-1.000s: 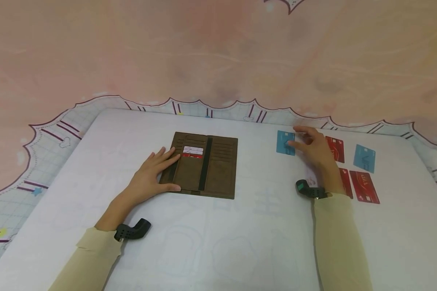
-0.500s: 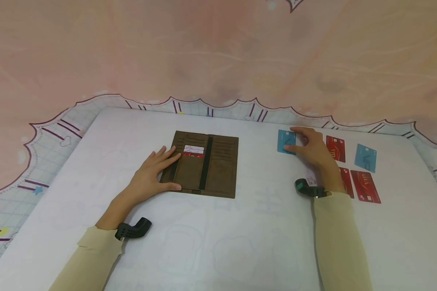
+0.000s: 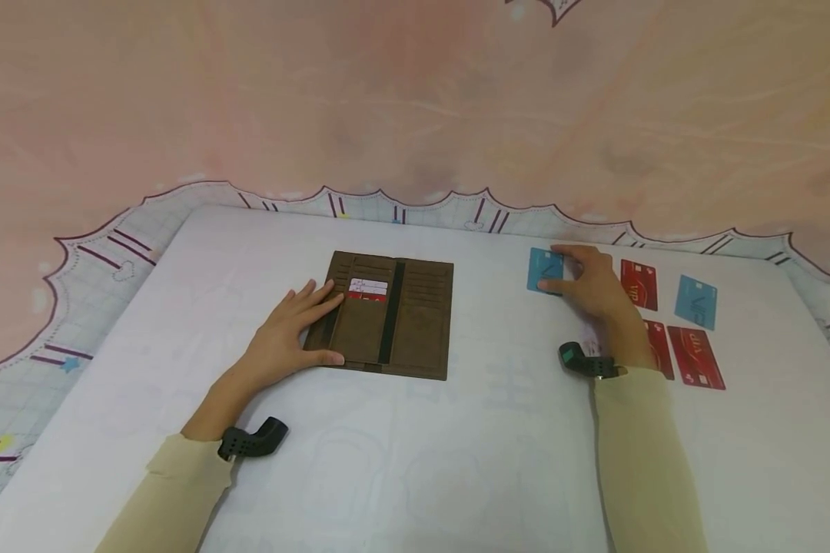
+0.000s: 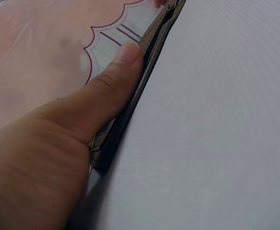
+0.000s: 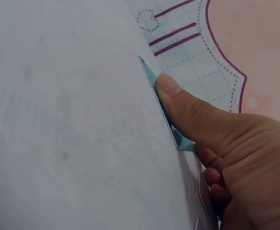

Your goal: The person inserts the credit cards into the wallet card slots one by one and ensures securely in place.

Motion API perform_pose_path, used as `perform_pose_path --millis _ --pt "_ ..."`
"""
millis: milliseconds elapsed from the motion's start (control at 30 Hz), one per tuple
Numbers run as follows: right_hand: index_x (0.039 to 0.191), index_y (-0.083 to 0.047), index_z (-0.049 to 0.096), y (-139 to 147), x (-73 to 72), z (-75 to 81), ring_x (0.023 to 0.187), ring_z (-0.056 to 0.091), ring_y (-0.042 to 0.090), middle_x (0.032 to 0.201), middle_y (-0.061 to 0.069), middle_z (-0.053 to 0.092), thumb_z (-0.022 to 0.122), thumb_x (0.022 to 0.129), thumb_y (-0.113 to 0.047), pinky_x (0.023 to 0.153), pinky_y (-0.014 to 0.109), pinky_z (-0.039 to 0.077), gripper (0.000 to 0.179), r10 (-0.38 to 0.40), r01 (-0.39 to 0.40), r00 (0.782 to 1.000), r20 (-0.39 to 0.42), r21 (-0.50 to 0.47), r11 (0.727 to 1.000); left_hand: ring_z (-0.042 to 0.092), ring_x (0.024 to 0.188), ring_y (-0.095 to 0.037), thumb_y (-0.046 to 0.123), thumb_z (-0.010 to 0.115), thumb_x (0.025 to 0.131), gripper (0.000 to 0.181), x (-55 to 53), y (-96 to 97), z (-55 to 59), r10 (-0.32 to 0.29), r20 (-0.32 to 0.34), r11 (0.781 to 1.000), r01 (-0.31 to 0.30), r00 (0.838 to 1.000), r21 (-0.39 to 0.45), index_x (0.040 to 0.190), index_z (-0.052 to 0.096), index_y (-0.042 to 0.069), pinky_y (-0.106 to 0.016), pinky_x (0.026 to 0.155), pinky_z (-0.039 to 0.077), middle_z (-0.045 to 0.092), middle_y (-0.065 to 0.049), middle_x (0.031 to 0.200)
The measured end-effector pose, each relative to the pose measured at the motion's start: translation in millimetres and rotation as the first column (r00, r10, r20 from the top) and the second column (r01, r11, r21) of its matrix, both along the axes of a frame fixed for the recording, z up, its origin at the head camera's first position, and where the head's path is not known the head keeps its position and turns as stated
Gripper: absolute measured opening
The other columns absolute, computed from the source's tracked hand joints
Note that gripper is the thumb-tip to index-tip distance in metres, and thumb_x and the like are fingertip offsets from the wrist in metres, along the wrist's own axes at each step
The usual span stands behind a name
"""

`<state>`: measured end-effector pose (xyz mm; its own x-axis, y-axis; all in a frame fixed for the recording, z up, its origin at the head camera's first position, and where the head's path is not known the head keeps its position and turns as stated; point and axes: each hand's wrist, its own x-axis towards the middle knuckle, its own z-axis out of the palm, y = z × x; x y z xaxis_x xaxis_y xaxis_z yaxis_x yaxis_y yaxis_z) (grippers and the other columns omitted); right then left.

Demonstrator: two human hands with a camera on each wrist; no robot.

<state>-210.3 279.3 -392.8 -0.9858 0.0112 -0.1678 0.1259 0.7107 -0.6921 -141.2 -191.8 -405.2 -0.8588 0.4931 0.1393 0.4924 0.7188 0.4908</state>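
In the head view a brown wallet (image 3: 420,338) lies unfolded on the white table. A white-and-red card (image 3: 368,286) shows in one of its left slots. My left hand (image 3: 287,330) rests on the wallet's left side, fingers spread and thumb at the near edge; the left wrist view shows that thumb (image 4: 125,62) lying along the wallet. Far to the right, my right hand (image 3: 591,284) pinches a blue card (image 3: 542,269) between thumb and index finger. Close over the table, the right wrist view has the thumb (image 5: 178,98) on this card.
Right of my right hand lie a red card (image 3: 639,284), another blue card (image 3: 696,301) and a second red card (image 3: 695,357). One more red card (image 3: 659,349) and a pale card (image 3: 590,338) are partly hidden by my right wrist. A patterned cloth (image 3: 415,115) borders the table's far side.
My right thumb and index finger have slid a little left over the blue card, closing on its edges. The card itself has barely shifted. My left hand and the wallet stay put.
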Motion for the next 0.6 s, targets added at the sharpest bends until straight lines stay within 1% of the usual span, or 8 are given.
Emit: perform_pose_path --millis 133,267,400,600 --pt "0.149 -0.024 0.036 0.1 0.0 0.4 0.132 0.027 0.042 0.148 0.019 0.029 0.077 0.079 -0.041 0.102 0.063 0.031 0.083 0.008 -0.007 1.0 -0.022 0.051 0.999 0.012 0.144 -0.033 0.046 0.081 0.071 0.093 0.3 0.1 -1.5 -0.005 -0.013 1.0 0.005 1.0 0.011 0.146 0.04 0.009 -0.045 0.116 0.004 0.026 -0.013 0.155" --pt "0.151 -0.025 0.032 -0.3 0.4 1.6 0.129 0.027 0.043 0.147 0.023 0.025 0.078 0.078 -0.042 0.1 0.065 0.031 0.088 0.0 0.002 0.999 -0.033 0.08 0.997 0.012 0.144 -0.033 0.046 0.081 0.071 0.093 0.5 0.0 -2.0 -0.002 -0.023 1.0 0.003 1.0 0.008 0.146 0.04 0.009 -0.044 0.116 0.004 0.026 -0.013 0.154" --pt "0.152 -0.023 0.03 -1.0 1.4 3.1 0.129 0.026 0.046 0.147 0.025 0.019 0.078 0.078 -0.042 0.1 0.065 0.031 0.09 -0.015 0.017 0.999 -0.032 0.072 0.997 0.012 0.144 -0.033 0.046 0.081 0.071 0.093 -0.3 -0.2 -1.8 -0.005 -0.025 1.0 0.005 1.0 0.002 0.146 0.04 0.009 -0.044 0.116 0.004 0.026 -0.013 0.154" --pt "0.149 -0.019 0.035 -1.8 3.5 1.8 0.126 0.027 0.046 0.145 0.025 0.018 0.077 0.079 -0.042 0.1 0.063 0.034 0.086 -0.026 0.028 0.998 -0.058 0.041 0.999 0.011 0.144 -0.033 0.046 0.081 0.071 0.093 -0.9 -0.3 -3.3 0.0 -0.009 1.0 0.0 1.0 0.001 0.146 0.04 0.009 -0.043 0.116 0.003 0.026 -0.013 0.155"
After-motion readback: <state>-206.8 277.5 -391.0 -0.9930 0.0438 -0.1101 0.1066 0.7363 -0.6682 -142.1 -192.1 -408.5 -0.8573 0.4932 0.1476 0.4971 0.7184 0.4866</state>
